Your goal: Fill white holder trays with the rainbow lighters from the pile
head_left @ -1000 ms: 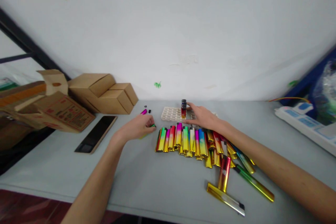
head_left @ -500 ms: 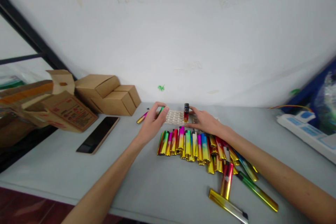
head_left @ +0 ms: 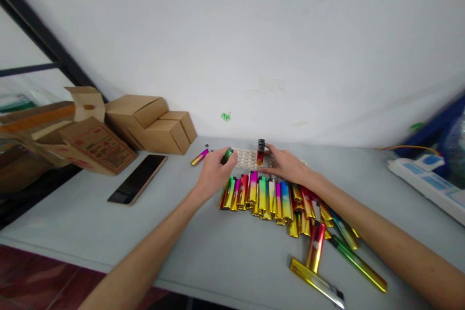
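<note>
My left hand [head_left: 213, 175] is closed around a green lighter [head_left: 227, 155], lifted just above the near left corner of a white honeycomb tray [head_left: 247, 158]. My right hand [head_left: 289, 166] rests against the tray's right side, its fingers touching a dark red lighter [head_left: 260, 152] that stands upright in the tray. Between my arms a row of several shiny multicoloured lighters [head_left: 261, 195] lies side by side on the grey table [head_left: 203, 247]. Three more lighters lie loose near the front right [head_left: 317, 248]. A pink and gold lighter [head_left: 199, 157] lies alone to the left of the tray.
Brown cardboard boxes [head_left: 148, 123] stand at the back left by the white wall, with an open box [head_left: 69, 135] nearer the table's left edge. A flat black tray [head_left: 137, 186] lies beside them. A white power strip [head_left: 425, 181] sits at the right.
My left hand picked the green lighter up off the table and carried it right and up toward the tray's corner. My right hand stayed at the upright lighter.
</note>
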`<act>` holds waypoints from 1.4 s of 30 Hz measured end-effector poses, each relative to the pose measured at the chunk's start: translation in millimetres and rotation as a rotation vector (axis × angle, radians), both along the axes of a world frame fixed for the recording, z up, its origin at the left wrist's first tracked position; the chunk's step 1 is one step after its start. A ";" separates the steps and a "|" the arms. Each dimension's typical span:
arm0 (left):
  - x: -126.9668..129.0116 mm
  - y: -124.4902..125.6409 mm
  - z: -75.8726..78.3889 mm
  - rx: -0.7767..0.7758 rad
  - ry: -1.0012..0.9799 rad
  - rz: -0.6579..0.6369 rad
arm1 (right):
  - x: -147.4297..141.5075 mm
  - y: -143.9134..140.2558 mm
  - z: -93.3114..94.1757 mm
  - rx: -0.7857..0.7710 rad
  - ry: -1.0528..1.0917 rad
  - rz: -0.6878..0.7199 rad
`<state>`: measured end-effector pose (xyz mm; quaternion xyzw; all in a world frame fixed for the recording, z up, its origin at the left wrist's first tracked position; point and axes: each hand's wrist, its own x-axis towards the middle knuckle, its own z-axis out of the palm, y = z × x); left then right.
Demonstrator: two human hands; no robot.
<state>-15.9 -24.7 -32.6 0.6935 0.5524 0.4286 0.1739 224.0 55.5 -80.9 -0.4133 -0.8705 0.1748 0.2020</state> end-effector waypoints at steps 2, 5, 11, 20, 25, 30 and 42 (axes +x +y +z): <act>0.2 -0.4 0.1 0.000 0.006 0.003 | -0.1 -0.3 1.0 -0.006 0.000 0.006; -0.2 -1.0 -0.2 -0.004 -0.020 -0.024 | -0.1 -0.5 2.0 -0.003 -0.006 0.006; 0.1 -0.5 -4.1 -0.085 -0.224 -0.149 | -0.8 -3.4 6.5 -0.015 -0.018 0.000; 14.5 13.7 -15.3 -0.100 -0.379 -0.294 | -0.2 -1.2 4.1 -0.004 0.032 0.039; 16.5 20.0 -18.9 -0.107 -0.348 -0.215 | 0.2 -1.1 3.3 -0.011 0.050 0.032; 17.7 29.3 -28.1 -0.102 -0.334 -0.177 | -0.7 -1.0 2.3 -0.015 0.057 0.036; 27.7 33.7 -24.7 -0.055 -0.182 -0.205 | -2.1 -4.5 5.1 -0.007 0.028 0.006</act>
